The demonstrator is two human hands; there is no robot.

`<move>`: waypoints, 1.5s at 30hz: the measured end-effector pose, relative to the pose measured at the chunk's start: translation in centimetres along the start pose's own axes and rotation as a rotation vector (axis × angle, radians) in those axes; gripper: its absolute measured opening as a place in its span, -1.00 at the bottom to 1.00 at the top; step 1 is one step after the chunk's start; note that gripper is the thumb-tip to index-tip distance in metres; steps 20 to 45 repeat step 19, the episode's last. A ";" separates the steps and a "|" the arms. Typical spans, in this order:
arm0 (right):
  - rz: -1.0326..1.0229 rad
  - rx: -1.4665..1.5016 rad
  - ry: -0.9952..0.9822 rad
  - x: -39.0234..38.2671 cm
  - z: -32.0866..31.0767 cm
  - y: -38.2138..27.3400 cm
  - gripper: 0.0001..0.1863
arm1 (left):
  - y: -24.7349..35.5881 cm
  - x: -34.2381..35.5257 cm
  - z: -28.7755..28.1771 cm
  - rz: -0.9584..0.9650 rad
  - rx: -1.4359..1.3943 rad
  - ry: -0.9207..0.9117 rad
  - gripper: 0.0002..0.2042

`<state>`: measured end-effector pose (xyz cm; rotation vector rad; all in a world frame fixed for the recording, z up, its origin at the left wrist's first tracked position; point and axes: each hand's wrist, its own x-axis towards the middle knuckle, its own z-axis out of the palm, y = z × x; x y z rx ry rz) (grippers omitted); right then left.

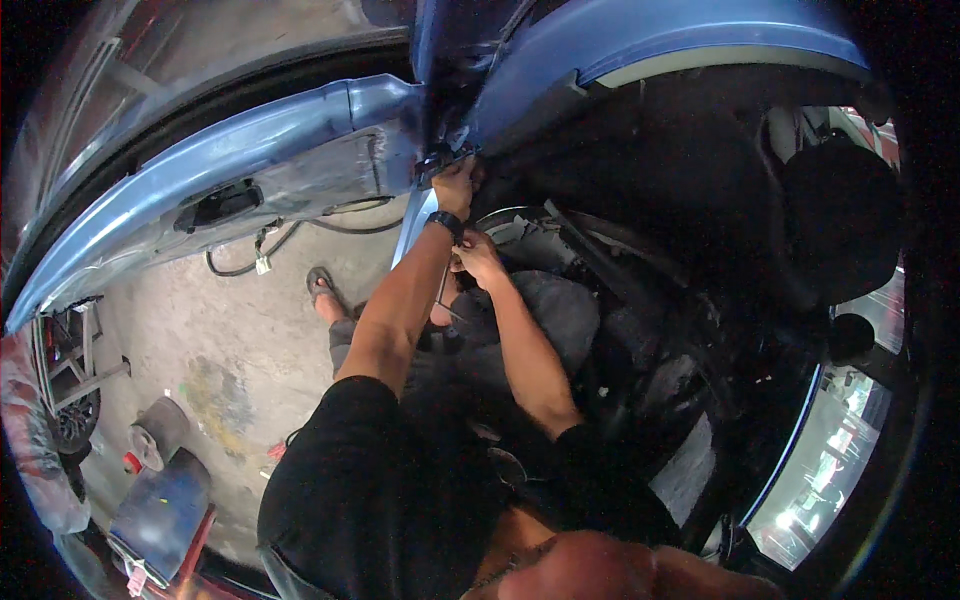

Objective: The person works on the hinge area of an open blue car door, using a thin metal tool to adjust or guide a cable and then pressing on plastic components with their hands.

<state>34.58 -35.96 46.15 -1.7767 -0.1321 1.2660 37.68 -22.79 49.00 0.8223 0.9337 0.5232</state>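
Note:
My left hand (pixel 457 188), with a dark watch (pixel 445 224) on its wrist, reaches up to the gap where a blue car door (pixel 330 112) meets the car body (pixel 560 50). Its fingers are curled at a dark hinge-like part (pixel 437 160); what they grip is mostly hidden. Just below, my right hand (pixel 482 262) is closed in a pinch. A thin bent metal rod (pixel 443 288) hangs down from its fingertips, its upper end hidden.
The door stands open, its inner panel bare, with a loose cable (pixel 290 238) hanging below. A dark car interior (pixel 660 200) lies to my right. On the concrete floor (pixel 190 330) stand a grey cylindrical container (pixel 160 432) and a blue panel-like object (pixel 165 505).

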 end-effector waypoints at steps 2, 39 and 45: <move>-0.106 0.067 0.054 0.4 -0.3 1.1 -0.83 | 0.2 -0.6 1.0 -0.023 -0.065 0.021 -0.82; 0.087 0.343 0.030 -4.6 2.4 0.7 -0.64 | -0.3 -1.3 -1.0 -0.142 -0.071 -0.121 -0.71; 0.087 0.343 0.030 -4.6 2.4 0.7 -0.64 | -0.3 -1.3 -1.0 -0.142 -0.071 -0.121 -0.71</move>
